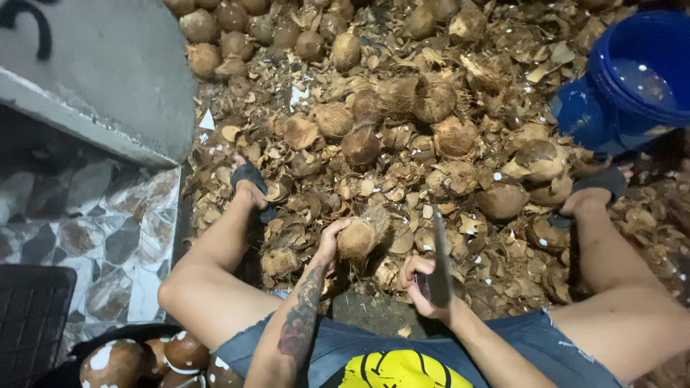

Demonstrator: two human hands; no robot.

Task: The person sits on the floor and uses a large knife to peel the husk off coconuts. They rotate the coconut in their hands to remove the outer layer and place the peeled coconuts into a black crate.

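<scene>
Crate: at the far left we see a dark slatted crate (29,323) on the patterned tile floor (86,208).
Slab: above it lies a grey concrete slab (108,65), its edge running down toward the husk pile.
Peeled nuts: at the bottom left we see a few brown shelled coconuts (162,359) with white patches, bunched together beside our left thigh.
Left foot: our left foot in a dark sandal (249,176) rests on the husks.
Left hand: our left hand (329,241) is closed around the side of a coconut (359,236), fingers wrapped on its left face.
Coconut: it is tan and fibrous, with a tuft of husk at its upper right; we hold it between our knees, just above a dark block (374,312) on the ground.
Right hand: our right hand (420,284) grips the handle of a cleaver (440,262), fist shut.
Cleaver: its blade stands nearly upright, edge-on to us, just beside the coconut on its right; we cannot tell whether they touch.
Husk pile: broken shells and fibre (402,144) cover the ground ahead, with many whole unhusked nuts (244,32) heaped at the top.
Right foot: our right foot in a sandal (600,183) sits on the husks.
Bucket: a blue bucket (625,86) with water stands at the far right.
</scene>
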